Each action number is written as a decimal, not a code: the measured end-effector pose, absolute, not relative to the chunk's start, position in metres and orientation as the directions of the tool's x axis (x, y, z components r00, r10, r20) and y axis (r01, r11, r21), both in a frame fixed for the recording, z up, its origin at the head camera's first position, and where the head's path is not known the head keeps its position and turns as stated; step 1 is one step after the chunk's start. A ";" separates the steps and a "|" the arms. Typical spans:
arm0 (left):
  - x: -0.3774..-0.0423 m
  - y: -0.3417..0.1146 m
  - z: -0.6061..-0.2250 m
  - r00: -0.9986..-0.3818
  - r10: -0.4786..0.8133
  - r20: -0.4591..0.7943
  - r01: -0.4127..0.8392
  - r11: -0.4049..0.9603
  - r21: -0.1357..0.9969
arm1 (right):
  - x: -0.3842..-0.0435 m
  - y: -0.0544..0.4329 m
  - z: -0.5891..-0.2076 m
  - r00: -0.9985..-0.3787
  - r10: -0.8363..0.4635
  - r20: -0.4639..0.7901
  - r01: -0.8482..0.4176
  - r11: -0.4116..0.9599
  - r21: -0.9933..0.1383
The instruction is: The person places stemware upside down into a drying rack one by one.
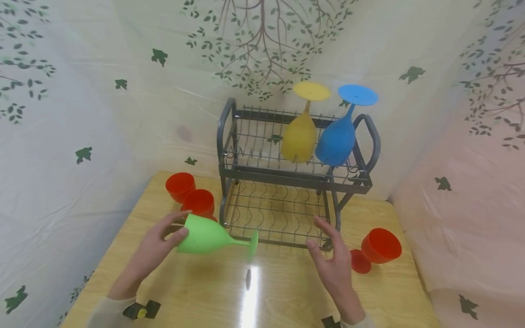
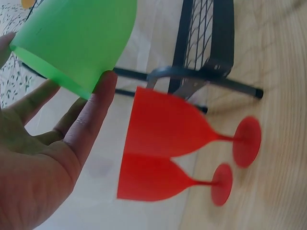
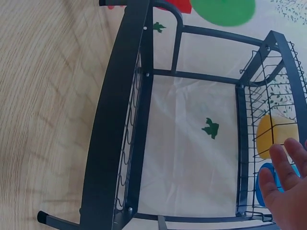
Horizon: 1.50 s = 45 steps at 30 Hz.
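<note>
A green plastic goblet lies tipped sideways in the air, its foot toward the right. My left hand grips it near the rim; in the left wrist view the thumb and fingers pinch the bowl's edge. My right hand is empty, fingers spread, in front of the dish rack's right front corner. On the upper tier of the black two-tier dish rack, a yellow goblet and a blue goblet stand upside down, feet up.
Two red goblets stand upright on the wooden table, left of the rack. Another red goblet stands to the right, beyond my right hand. Behind the rack hangs a pale sheet printed with leaves and branches.
</note>
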<state>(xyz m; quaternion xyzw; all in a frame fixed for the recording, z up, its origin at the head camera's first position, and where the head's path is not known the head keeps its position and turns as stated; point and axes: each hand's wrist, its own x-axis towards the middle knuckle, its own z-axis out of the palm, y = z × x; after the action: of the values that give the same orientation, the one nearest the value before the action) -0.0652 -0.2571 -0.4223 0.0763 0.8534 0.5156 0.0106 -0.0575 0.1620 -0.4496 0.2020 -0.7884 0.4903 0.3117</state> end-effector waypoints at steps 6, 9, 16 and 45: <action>-0.064 -0.238 -0.429 -0.991 0.129 0.030 0.072 0.330 0.941 | -0.055 0.164 -0.450 -0.757 0.004 0.654 -0.583 0.449 -0.677; -0.063 -0.231 -0.432 -0.990 0.132 0.041 0.077 0.279 0.957 | -0.053 0.163 -0.450 -0.780 0.015 0.625 -0.556 0.443 -0.704; -0.063 -0.214 -0.437 -0.990 0.123 0.070 0.092 0.188 0.978 | -0.050 0.161 -0.451 -0.804 0.036 0.594 -0.526 0.424 -0.737; -0.059 -0.143 -0.442 -0.988 0.096 -0.118 -0.125 -0.064 0.990 | -0.038 0.167 -0.472 -0.880 0.037 0.473 -0.417 0.415 -0.808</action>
<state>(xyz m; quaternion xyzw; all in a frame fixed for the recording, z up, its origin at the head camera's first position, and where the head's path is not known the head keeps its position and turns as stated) -0.0593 -0.1435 -0.4424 -0.0105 0.6800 0.7292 0.0759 -0.0382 0.1673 -0.4718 0.1170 -0.8132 0.5279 0.2152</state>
